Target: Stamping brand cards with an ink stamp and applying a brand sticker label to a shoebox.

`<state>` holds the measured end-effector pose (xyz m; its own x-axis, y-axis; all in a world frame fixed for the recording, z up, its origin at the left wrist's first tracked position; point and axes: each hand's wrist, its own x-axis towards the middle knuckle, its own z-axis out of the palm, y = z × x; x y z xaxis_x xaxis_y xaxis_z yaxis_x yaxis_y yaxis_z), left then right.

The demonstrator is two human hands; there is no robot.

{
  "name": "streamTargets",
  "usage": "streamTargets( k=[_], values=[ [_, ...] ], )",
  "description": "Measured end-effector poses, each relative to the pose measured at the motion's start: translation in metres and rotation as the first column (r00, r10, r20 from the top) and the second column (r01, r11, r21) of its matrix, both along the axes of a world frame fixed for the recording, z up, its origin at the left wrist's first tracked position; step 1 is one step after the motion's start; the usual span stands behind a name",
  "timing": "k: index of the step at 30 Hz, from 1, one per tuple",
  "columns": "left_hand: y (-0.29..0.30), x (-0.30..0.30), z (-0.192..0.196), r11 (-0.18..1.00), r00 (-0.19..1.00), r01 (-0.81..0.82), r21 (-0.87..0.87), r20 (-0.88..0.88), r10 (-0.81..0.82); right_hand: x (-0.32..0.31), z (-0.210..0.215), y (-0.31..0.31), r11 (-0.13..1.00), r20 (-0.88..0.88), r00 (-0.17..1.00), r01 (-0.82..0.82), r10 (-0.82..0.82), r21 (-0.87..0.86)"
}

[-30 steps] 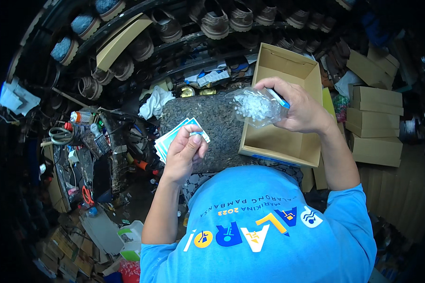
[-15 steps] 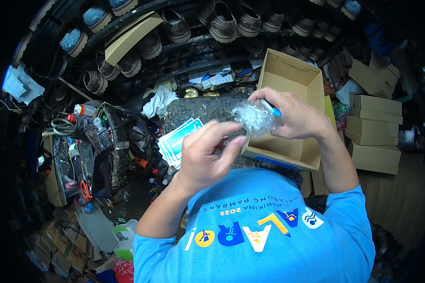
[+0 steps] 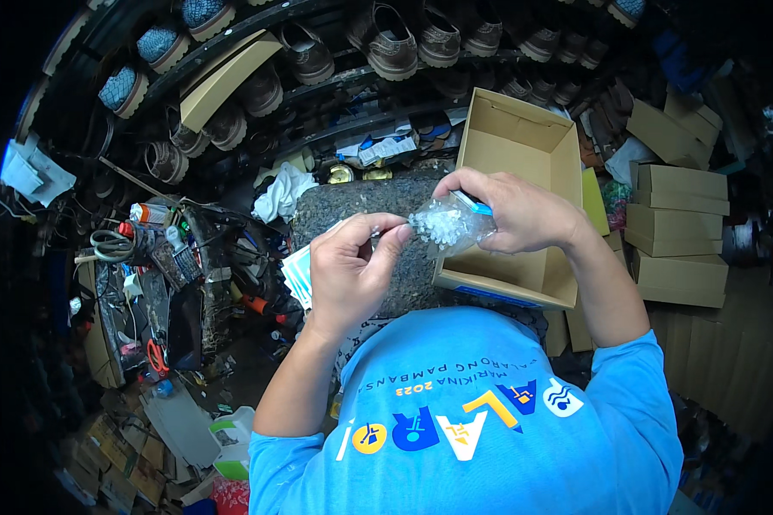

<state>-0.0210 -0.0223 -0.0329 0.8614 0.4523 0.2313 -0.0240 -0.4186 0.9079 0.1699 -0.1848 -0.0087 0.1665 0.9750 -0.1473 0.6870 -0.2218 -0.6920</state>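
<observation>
My right hand [image 3: 524, 210] is closed around a clear plastic bag [image 3: 470, 230] full of small whitish pieces. A blue-and-white strip shows at the bag's top, under my fingers. My left hand [image 3: 352, 270] meets the bag's left end with thumb and index finger pinched together. Whatever lies between those fingertips is too small to make out. Several blue-and-white printed cards [image 3: 296, 276] lie beside my left hand, which partly covers them. Under both hands is a dark, rough-topped block [image 3: 339, 204].
An open cardboard box [image 3: 563, 154] rests tilted at the block's right. Flattened and folded boxes [image 3: 674, 232] are stacked farther right. Shoes [image 3: 391, 43] line the far shelves. At left stands a cluttered tray with cable and red-handled scissors [image 3: 156, 356]. A crumpled white cloth [image 3: 285, 190] lies behind the block.
My left hand's thumb and index finger have closed into a pinch at the bag's end. That hand now covers more of the cards. The bag has shifted slightly left.
</observation>
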Motion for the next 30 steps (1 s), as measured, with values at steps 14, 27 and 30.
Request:
streamTargets(
  k=[14, 27, 30],
  values=[
    [-0.001, -0.007, 0.009, 0.768, 0.992, 0.127, 0.628, -0.074, -0.103, -0.009, 0.006, 0.011, 0.996, 0.089, 0.994, -0.053, 0.059, -0.070],
    [0.030, -0.027, 0.011, 0.889, 0.919, 0.294, 0.351, -0.361, -0.161, -0.011, 0.007, 0.012, 0.986, 0.159, 0.981, -0.091, 0.113, -0.138],
    [0.021, -0.022, 0.018, 0.804, 0.852, 0.389, 0.450, -0.507, -0.130, -0.017, 0.011, 0.017, 0.983, 0.174, 0.976, -0.108, 0.134, -0.149]
  ],
)
